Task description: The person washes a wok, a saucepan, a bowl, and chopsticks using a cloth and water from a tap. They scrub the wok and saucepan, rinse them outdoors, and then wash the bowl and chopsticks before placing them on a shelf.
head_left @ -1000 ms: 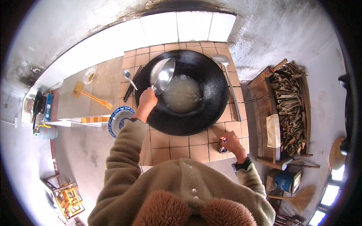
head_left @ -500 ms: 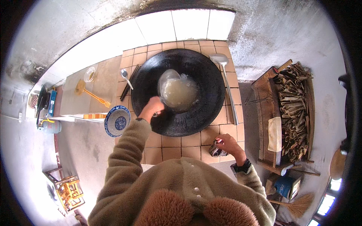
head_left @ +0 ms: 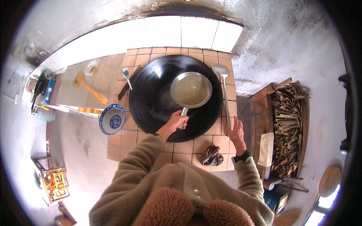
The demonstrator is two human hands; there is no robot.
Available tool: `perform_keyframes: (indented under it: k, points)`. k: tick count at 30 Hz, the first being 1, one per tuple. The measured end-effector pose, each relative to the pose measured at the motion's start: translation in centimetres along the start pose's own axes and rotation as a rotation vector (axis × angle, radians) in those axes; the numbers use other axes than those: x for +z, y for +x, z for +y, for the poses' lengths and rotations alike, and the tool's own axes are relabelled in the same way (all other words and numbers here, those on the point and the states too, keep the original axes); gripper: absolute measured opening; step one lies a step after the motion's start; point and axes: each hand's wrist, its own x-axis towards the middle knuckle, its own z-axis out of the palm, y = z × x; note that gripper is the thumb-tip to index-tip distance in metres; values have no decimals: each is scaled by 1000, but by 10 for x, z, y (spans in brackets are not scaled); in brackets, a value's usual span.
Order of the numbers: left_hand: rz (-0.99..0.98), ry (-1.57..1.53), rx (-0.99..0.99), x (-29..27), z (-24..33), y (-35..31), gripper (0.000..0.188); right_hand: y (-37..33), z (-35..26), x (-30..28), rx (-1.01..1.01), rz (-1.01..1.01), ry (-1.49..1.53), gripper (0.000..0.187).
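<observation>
the left hand (head_left: 176, 121) has its fingers wrapped around the handle of a metal dipper (head_left: 191, 89), closed firmly on it. the dipper's round bowl, holding cloudy, pale liquid, is over the right half of a big black wok (head_left: 151, 103), which takes up the middle of the tan tiled counter (head_left: 130, 136). the right hand (head_left: 236, 132) is at the counter's right edge, fingers parted and reaching out, thumb and fingertips by the lower end of the handle of a long metal spatula (head_left: 226, 94); i cannot tell whether they touch it. the spatula lies along that right edge, its blade toward the far right corner. a crumpled dark cloth (head_left: 212, 156) lies by the near edge, toward the near right corner. at the left edge stands a blue and white bowl (head_left: 114, 121), and farther up that side a spoon (head_left: 127, 77) lies beside dark sticks (head_left: 125, 90), close to the wok's rim. on the surface past the left edge are an orange pronged utensil (head_left: 91, 92) and a small clear bowl (head_left: 90, 68). beyond the right edge, a wooden box (head_left: 260, 111) holds stacked firewood (head_left: 288, 122).
</observation>
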Motion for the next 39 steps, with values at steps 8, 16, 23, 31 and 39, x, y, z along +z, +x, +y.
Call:
perform_keyframes:
  k: [8, 16, 23, 31, 39]
  points:
    - [105, -14, 177, 11, 51, -39, 24, 28, -20, 19, 219, -139, -17, 57]
    - [165, 109, 167, -20, 56, -128, 48, 21, -3, -54, 32, 48, 265, 44]
    - [169, 229, 141, -56, 23, -201, 39, -5, -58, -174, -47, -253, 124, 53]
    - [140, 209, 72, -86, -3, -272, 49, 40, -139, -201, -195, -803, -139, 41]
    - [102, 116, 14, -101, -19, -300, 48, 62, -181, -186, -79, -1023, -299, 28]
